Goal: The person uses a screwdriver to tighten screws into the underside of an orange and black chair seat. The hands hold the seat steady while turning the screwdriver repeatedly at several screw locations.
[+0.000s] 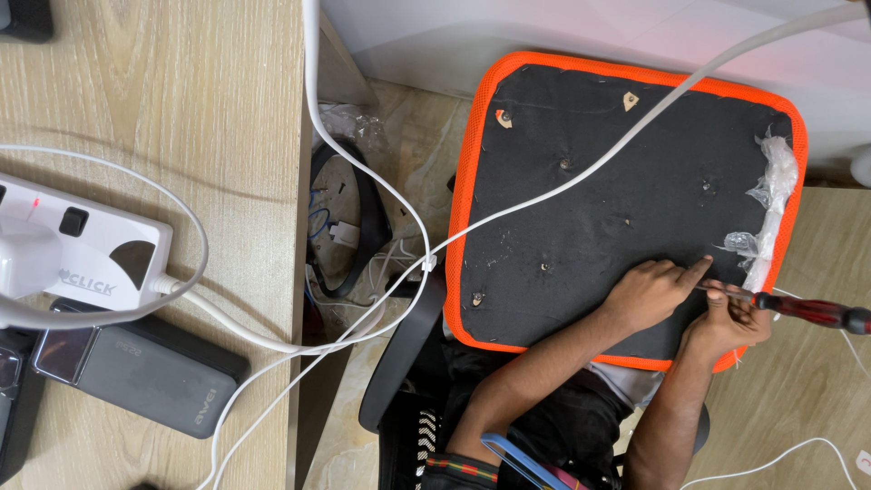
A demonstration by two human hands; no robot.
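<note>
Head view, looking down. Black seat pad (626, 195) with orange mesh edging lies underside up, filling the 1–4 o'clock part of the frame; it seems to rest on the person's lap, what is beneath it is hidden. Small holes and two tan tabs dot the black fabric.

Left hand (651, 292), at 4 o'clock: loosely curled, index finger extended and pressed flat on the fabric near the pad's lower right edge; holds nothing.

Right hand (729, 319), just right of it, touching it: closed around the shaft of a screwdriver (803, 310) with a dark red translucent handle. Handle points toward 3 o'clock. The tip is hidden between the two hands, so what it bears on cannot be told.

Crumpled clear plastic wrap (771, 204) clings to the pad's right edge at 2–3 o'clock.

No open containers. White power strip (86, 249) at 9 o'clock on the wooden desk (200, 109), one plug seated, cut off at the left edge. Grey power bank (141, 367) sits at 8 o'clock. White cables (544, 198) run from the desk across the pad toward 1 o'clock. Floor gap at centre: tangled wires, hard to make out.
</note>
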